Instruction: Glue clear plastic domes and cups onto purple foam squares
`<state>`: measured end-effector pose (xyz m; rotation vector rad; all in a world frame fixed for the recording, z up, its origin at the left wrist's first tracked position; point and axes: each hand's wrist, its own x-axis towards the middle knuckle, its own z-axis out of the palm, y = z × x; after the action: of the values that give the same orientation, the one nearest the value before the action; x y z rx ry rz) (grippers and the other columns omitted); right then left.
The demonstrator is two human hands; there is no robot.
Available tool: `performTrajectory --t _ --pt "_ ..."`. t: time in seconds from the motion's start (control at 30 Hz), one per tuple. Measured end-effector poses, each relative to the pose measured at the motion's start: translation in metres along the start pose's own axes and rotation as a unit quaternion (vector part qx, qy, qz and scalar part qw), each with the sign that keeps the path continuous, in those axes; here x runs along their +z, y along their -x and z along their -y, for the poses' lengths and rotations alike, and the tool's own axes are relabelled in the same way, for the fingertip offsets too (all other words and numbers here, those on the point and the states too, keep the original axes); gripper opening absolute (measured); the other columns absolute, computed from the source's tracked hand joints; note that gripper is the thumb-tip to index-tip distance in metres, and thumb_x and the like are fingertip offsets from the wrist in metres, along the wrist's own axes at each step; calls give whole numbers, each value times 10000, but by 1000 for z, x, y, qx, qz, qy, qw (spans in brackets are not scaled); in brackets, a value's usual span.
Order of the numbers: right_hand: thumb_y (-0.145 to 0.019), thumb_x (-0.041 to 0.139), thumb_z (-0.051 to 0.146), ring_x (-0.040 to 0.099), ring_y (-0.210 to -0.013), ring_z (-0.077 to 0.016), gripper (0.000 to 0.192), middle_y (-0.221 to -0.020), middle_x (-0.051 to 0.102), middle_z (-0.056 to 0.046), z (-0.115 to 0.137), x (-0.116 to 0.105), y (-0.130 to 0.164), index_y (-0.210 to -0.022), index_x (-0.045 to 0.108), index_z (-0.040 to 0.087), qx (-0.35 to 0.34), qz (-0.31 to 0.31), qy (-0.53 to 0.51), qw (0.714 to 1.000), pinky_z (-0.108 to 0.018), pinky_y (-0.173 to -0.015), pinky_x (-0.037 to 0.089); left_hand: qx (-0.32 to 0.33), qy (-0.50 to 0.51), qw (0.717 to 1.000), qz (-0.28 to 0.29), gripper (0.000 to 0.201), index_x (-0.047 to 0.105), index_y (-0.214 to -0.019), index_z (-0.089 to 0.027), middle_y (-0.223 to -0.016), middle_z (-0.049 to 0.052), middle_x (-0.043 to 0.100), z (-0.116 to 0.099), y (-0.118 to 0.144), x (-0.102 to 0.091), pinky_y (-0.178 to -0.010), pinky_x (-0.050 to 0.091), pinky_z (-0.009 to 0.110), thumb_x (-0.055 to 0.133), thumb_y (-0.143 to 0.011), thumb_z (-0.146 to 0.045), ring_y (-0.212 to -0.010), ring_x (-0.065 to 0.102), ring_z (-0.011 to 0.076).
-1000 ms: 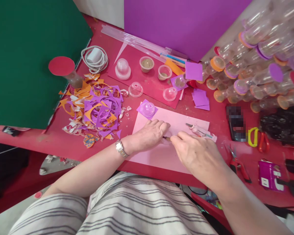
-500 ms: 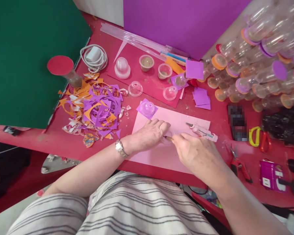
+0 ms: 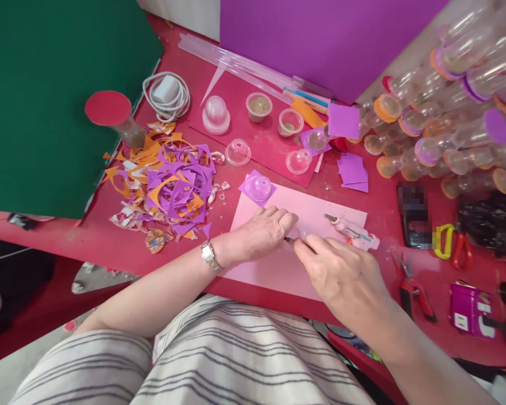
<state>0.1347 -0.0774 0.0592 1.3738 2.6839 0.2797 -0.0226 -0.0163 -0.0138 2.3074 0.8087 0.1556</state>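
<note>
My left hand [image 3: 266, 232], with a watch on the wrist, presses down on the pink sheet [image 3: 274, 275]. Its fingers curl against a clear plastic dome lid [image 3: 298, 231], mostly hidden between my hands. My right hand [image 3: 339, 264] is closed round a thin tool [image 3: 290, 240], whose dark tip points at the lid; its handle is mostly covered. Just behind my left hand, another clear dome lid [image 3: 258, 188] sits on a purple paper square. To the right of the lid, what looks like a pink-and-white glue gun [image 3: 352, 229] lies on the sheet.
Purple and orange paper scraps [image 3: 181, 185] pile up at left. Sand-filled cups [image 3: 259, 107] and loose lids [image 3: 238, 152] stand behind. Clear bottle assemblies [image 3: 459, 112] are stacked at right, above red pliers [image 3: 417, 295] and scissors [image 3: 462, 252]. A green board [image 3: 63, 107] rises at left.
The view has shifted slightly, so the table things sit a little further right. Both hands stay at the lid; the tool tip remains close to my left fingers.
</note>
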Motion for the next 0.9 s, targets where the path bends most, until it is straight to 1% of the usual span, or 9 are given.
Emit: performTrajectory --t 0.1,0.3,0.47,0.57,0.7,0.8,0.9 --pt "-815 491 -29 536 -540 -114 291 -604 587 7 -3 1 0 -689 637 188 1 14 -5 1000 -272 -535 288 -1 -2 1000 -4 143 480 -1111 -130 -1028 110 615 1 -1 2 -867 446 363 430 -995 -197 -920 540 214" --pt "-903 451 90 481 -452 -89 296 -614 587 -1 -5 6 0 -705 648 189 59 89 -8 994 -276 -468 195 0 -14 1000 -3 245 483 -1147 -122 -1045 119 617 3 -2 5 -851 434 363 488 -997 -316 -949 543 233" --pt "-903 469 103 559 -497 -121 253 -647 646 -20 -6 3 -4 -783 673 195 88 179 -20 980 -267 -484 238 -5 -22 1000 -4 271 482 -1155 -129 -1071 117 620 3 -2 5 -838 428 351 516 -988 -341 -971 547 239" --pt "-908 478 105 604 -535 -142 232 -667 679 -22 -9 2 -7 -835 677 202 106 208 -29 972 -266 -497 265 -4 -19 1000 -8 268 481 -1142 -137 -1050 110 620 3 -2 6 -839 430 347 526 -984 -349 -964 551 234" --pt "-922 465 103 620 -560 -144 247 -668 699 -14 -13 6 -8 -835 672 204 107 213 -65 969 -275 -532 303 -1 -13 1000 -12 217 476 -1145 -128 -1043 115 619 3 -2 7 -848 436 355 480 -1001 -290 -952 552 229" --pt "-934 458 116 618 -587 -139 259 -693 706 -16 -15 7 -6 -827 676 205 107 190 -86 972 -283 -548 312 -1 -11 1000 -10 209 472 -1169 -110 -1078 135 619 3 -1 7 -873 440 374 425 -1014 -242 -974 548 236" --pt "-927 490 142 612 -610 -142 230 -733 699 -13 -14 5 -4 -853 693 219 118 167 -66 977 -278 -530 289 2 -3 1000 -18 206 470 -1172 -117 -1097 137 619 4 0 8 -880 442 373 426 -1014 -241 -977 547 231"
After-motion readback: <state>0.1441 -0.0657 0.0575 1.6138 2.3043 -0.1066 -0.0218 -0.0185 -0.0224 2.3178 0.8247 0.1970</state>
